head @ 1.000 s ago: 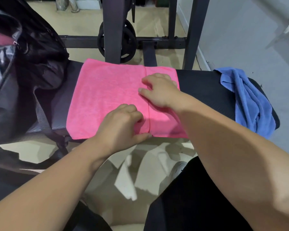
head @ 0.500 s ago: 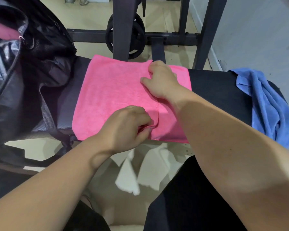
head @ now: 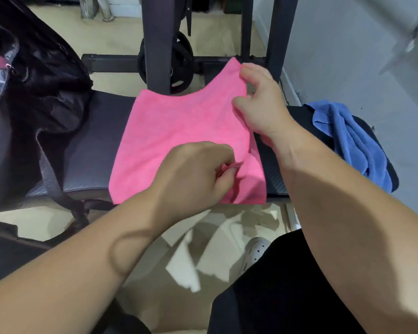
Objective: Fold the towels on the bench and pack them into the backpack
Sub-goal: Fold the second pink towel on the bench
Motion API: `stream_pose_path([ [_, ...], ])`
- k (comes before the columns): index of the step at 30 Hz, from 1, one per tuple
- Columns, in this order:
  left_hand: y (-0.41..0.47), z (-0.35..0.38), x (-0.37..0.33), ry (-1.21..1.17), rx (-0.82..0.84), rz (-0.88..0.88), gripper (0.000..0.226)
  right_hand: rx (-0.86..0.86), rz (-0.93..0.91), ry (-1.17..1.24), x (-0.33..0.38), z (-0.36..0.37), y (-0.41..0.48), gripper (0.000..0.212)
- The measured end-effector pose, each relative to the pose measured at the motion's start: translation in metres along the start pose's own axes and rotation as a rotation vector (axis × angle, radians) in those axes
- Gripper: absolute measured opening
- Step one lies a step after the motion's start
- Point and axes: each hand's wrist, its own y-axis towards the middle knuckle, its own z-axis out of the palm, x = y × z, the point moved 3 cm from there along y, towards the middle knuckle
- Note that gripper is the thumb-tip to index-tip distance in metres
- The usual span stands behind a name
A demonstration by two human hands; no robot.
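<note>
Folding of the pink towel (head: pixel 174 131) is in hand. It lies on the desk (head: pixel 94 150), with the right hand (head: pixel 263 109) lifting its far right corner and the left hand (head: pixel 193 174) at the near edge, the fingers of both pinched on cloth. The next move likely calls for carrying that edge leftward with the corners matched. The blue towel (head: pixel 348 138) and the backpack (head: pixel 34 104) wait.
</note>
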Motion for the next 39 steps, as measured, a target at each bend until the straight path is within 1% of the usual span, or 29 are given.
stream_pose_path([
  [2, 0.001, 0.026, -0.007, 0.069, 0.078, 0.01, 0.015, 0.085, 0.048, -0.013, -0.014, -0.003, -0.01, 0.058],
  [4, -0.003, 0.052, -0.009, 0.074, 0.165, -0.002, 0.024, 0.182, 0.114, -0.012, -0.027, -0.003, -0.022, 0.056],
  [5, -0.007, 0.063, -0.009, 0.081, 0.214, -0.008, 0.027, 0.217, 0.141, -0.024, -0.033, -0.002, -0.027, 0.058],
  [7, -0.013, 0.078, -0.007, 0.112, 0.273, -0.018, 0.025, 0.245, 0.175, -0.035, -0.041, 0.001, -0.03, 0.063],
  [12, -0.011, 0.074, -0.006, 0.069, 0.247, -0.04, 0.014, 0.244, 0.179, -0.013, -0.044, 0.005, -0.028, 0.065],
  [14, -0.005, 0.066, -0.008, 0.047, 0.207, -0.039, 0.016, 0.246, 0.166, 0.011, -0.041, 0.003, -0.026, 0.067],
  [17, 0.004, 0.054, -0.012, 0.022, 0.137, -0.033, 0.021, 0.197, 0.141, 0.071, -0.032, -0.007, -0.021, 0.065],
  [20, 0.011, 0.048, -0.021, 0.004, 0.096, -0.026, 0.015, 0.16, 0.137, 0.132, -0.031, -0.017, -0.018, 0.07],
  [21, 0.012, 0.049, -0.025, -0.003, 0.096, -0.026, 0.017, 0.162, 0.132, 0.127, -0.033, -0.019, -0.018, 0.07],
  [23, 0.014, 0.055, -0.031, 0.0, 0.118, -0.039, 0.034, 0.171, 0.134, 0.091, -0.041, -0.021, -0.018, 0.07],
  [24, 0.014, 0.059, -0.033, -0.007, 0.133, -0.048, 0.039, 0.174, 0.141, 0.061, -0.045, -0.021, -0.019, 0.069],
  [25, 0.013, 0.065, -0.034, -0.024, 0.158, -0.054, 0.037, 0.18, 0.148, 0.023, -0.048, -0.022, -0.021, 0.068],
  [27, 0.01, 0.078, -0.035, -0.028, 0.241, -0.059, 0.021, 0.213, 0.154, -0.052, -0.054, -0.022, -0.024, 0.059],
  [28, 0.009, 0.083, -0.034, -0.007, 0.283, -0.052, 0.012, 0.243, 0.146, -0.096, -0.056, -0.02, -0.025, 0.047],
  [30, 0.005, 0.089, -0.033, 0.043, 0.348, -0.032, 0.009, 0.307, 0.166, -0.212, -0.059, -0.016, -0.026, 0.019],
  [31, 0.004, 0.089, -0.032, 0.055, 0.361, -0.025, 0.008, 0.323, 0.173, -0.262, -0.06, -0.014, -0.026, 0.018],
  [33, 0.002, 0.087, -0.031, 0.064, 0.354, -0.026, 0.02, 0.342, 0.192, -0.337, -0.059, -0.012, -0.027, 0.04],
  [35, 0.001, 0.079, -0.025, 0.039, 0.305, -0.065, 0.034, 0.302, 0.204, -0.403, -0.053, -0.013, -0.028, 0.059],
  [37, 0.002, 0.068, -0.015, 0.032, 0.207, -0.106, 0.036, 0.241, 0.172, -0.493, -0.043, -0.012, -0.03, 0.064],
  [39, 0.006, 0.055, 0.004, 0.082, 0.116, -0.15, 0.038, 0.224, 0.116, -0.574, -0.032, -0.007, -0.032, 0.065],
])
